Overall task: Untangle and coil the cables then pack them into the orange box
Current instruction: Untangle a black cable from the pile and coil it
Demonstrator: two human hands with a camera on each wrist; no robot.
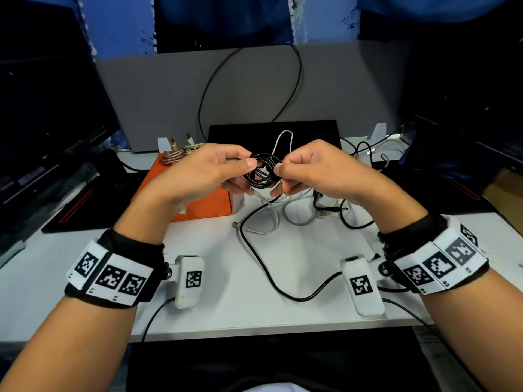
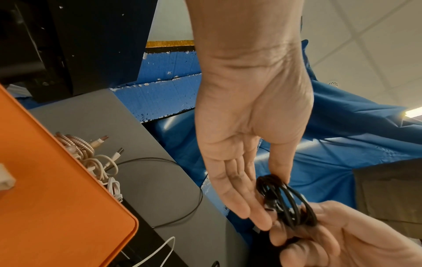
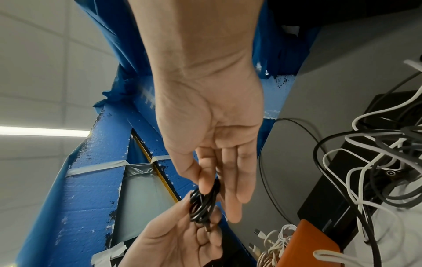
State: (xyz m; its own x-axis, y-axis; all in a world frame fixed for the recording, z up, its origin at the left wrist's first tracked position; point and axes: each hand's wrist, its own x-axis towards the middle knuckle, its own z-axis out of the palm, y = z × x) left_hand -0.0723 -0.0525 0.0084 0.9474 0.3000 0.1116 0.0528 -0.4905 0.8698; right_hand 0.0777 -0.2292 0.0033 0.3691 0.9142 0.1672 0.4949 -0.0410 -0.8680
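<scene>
Both hands are up together over the white desk, left hand and right hand each pinching one small black cable coil. One orange box sits just behind-left, holding two coiled cables; a loose cable tangle lies right.

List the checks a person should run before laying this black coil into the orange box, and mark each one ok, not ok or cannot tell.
1. Black coil wound into loops: ok.
2. Left hand grips the coil: ok.
3. Right hand pinches the coil: ok.
4. Coil's loose end tucked in: cannot tell.
5. Orange box within reach, beside the left hand: ok.
6. All cables untangled: not ok; the tangled cables lie on the table.
</scene>
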